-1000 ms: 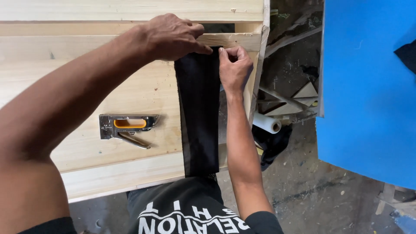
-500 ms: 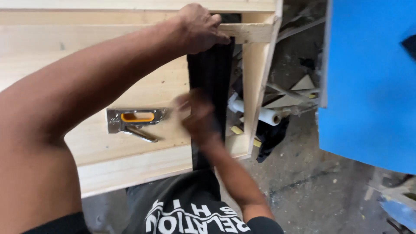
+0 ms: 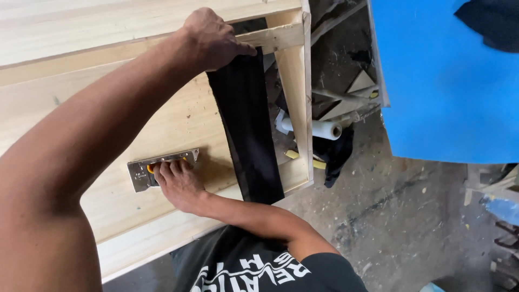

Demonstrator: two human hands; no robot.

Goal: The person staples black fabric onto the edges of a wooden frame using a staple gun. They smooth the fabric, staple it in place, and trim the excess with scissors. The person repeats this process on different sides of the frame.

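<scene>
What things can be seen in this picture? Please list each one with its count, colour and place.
staple gun: one, silver with a yellow part, on the wooden panel, under the right hand.
black strip: one, black, laid down the panel from the frame's top bar to its near edge.
wooden panel: one, pale wood, left half of view.
wooden frame: one, pale wood, at the panel's right end.
white roll: one, white, on the floor beyond the frame.
blue board: one, blue, upper right.
left hand: pressing the strip's top end on the bar.
right hand: on the staple gun.
</scene>
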